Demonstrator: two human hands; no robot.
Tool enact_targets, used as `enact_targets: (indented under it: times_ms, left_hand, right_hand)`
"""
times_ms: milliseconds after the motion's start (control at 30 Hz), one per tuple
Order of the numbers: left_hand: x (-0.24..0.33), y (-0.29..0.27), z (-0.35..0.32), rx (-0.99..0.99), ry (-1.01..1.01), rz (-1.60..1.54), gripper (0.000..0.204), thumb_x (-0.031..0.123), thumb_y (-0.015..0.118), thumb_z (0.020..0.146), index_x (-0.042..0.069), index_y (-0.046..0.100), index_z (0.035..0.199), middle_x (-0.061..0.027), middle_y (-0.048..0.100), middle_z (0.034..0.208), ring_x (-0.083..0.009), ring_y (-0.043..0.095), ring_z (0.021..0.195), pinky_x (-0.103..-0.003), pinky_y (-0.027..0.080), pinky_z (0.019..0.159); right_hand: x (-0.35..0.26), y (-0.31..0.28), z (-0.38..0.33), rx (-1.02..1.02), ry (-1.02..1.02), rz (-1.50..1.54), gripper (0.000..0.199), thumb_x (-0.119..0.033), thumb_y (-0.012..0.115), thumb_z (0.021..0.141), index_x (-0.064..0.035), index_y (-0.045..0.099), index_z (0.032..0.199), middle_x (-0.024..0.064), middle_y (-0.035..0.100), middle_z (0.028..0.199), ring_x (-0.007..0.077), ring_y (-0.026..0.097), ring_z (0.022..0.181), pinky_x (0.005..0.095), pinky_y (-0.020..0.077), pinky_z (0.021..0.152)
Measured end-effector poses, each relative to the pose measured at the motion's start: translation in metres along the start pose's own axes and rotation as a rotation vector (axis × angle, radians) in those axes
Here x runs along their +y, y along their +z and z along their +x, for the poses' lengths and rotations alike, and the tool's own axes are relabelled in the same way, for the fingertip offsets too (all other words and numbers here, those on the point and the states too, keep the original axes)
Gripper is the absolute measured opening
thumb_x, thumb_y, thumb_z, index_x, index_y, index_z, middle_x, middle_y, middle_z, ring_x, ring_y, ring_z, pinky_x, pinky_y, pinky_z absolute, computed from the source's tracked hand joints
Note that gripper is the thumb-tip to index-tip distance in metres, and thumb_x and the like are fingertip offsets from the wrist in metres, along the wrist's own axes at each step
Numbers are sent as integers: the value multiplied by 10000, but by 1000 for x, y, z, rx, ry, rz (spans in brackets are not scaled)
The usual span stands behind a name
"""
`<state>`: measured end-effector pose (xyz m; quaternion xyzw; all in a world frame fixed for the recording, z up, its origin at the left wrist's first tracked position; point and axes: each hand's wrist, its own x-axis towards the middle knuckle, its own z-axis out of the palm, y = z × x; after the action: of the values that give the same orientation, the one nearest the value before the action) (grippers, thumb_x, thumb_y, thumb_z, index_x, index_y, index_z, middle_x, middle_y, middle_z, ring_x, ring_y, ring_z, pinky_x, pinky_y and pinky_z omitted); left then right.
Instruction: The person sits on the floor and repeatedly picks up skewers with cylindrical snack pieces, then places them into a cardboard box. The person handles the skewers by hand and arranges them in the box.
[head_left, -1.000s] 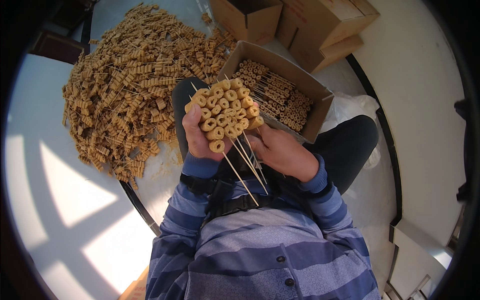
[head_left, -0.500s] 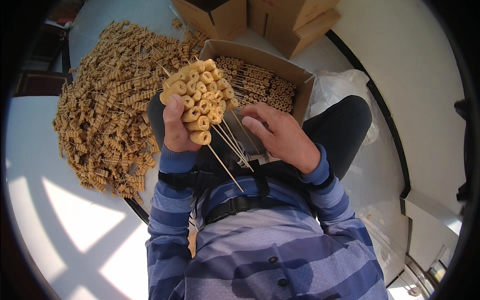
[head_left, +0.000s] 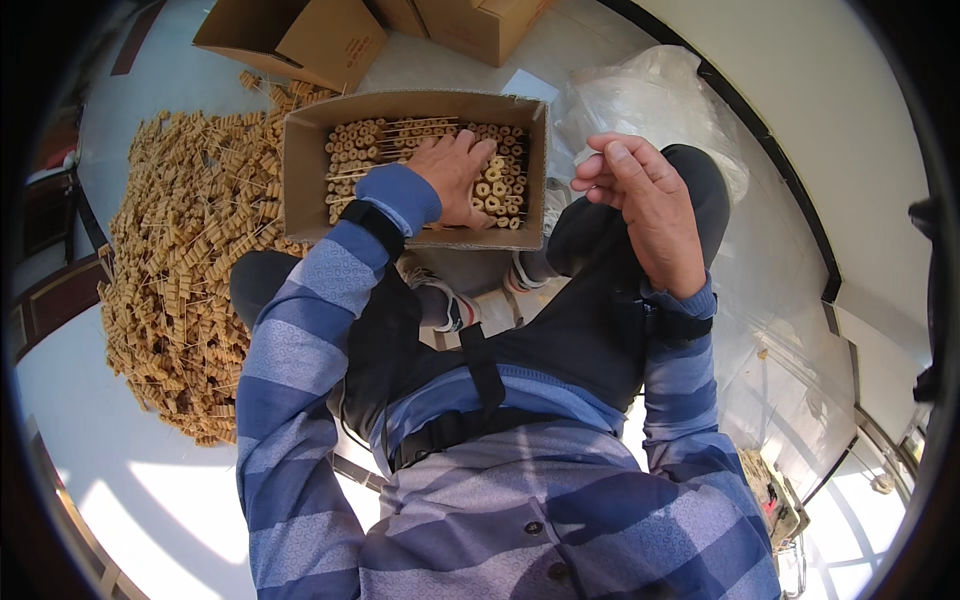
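My left hand (head_left: 452, 178) reaches into an open cardboard box (head_left: 297, 185) in front of my knees. Its fingers and thumb curve round a bunch of skewers with pale golden, ring-shaped rolls (head_left: 492, 188); the palm side is hidden. Tightly packed skewered rolls (head_left: 352, 142) fill much of the box, with their thin sticks lying across the middle. Raised to the right of the box, above my right knee, is my right hand (head_left: 648, 205). Thumb and fingers are pinched together, with a small whitish bit at the tips that I cannot make out.
A large heap of skewered rolls (head_left: 185, 270) spreads over the floor at the left. Beyond the box stand an open carton (head_left: 335, 45) and another carton (head_left: 480, 25). Clear plastic sheeting (head_left: 650, 95) lies at the right, near the wall. My shoes (head_left: 462, 310) are below the box.
My left hand has carried the bunch of skewers from in front of me into the box. My right hand has moved away to the right and pinched closed. The view has shifted.
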<state>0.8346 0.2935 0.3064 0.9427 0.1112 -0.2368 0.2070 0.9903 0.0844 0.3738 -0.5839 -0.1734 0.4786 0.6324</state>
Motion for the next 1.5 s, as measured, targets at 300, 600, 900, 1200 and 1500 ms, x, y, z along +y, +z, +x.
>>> enact_targets:
  times_ms: [300,600,900,1200,1500]
  left_hand:
    - [9,65,50,-56,54,51,1018,481,850,646,76,404,1467,-181,503,1306,-380,502,1232,-502,385,1044]
    - [9,77,54,-79,19,24,1083,485,853,632,110,358,1519,-172,482,1365,-357,474,1286,-495,354,1064]
    - [-13,66,48,-224,39,-82,1149,289,879,636,135,227,1569,-182,370,1521,-406,350,1411,-531,283,1166]
    - [-29,74,35,-142,203,216,1045,49,778,700,138,222,1581,-167,410,1501,-373,417,1364,-488,349,1125]
    - [-35,87,41,-59,170,-96,869,0,690,750,50,309,1530,-202,492,1415,-382,477,1303,-462,388,1108]
  right_hand:
    - [2,-4,19,-81,18,-137,295,-256,544,1053,-15,643,1189,48,698,965,124,666,909,246,506,835]
    - [3,0,19,-95,21,-151,279,-224,564,1046,4,642,1188,43,696,956,102,652,890,243,526,824]
    - [7,1,16,-118,35,-198,290,-254,538,1059,-18,654,1182,29,693,949,96,643,886,235,506,825]
    - [10,1,19,-155,29,-242,283,-251,535,1062,-22,652,1181,18,692,946,83,640,880,226,505,812]
    - [9,6,24,-151,20,-269,277,-246,534,1062,-23,651,1178,18,690,941,83,641,883,222,503,808]
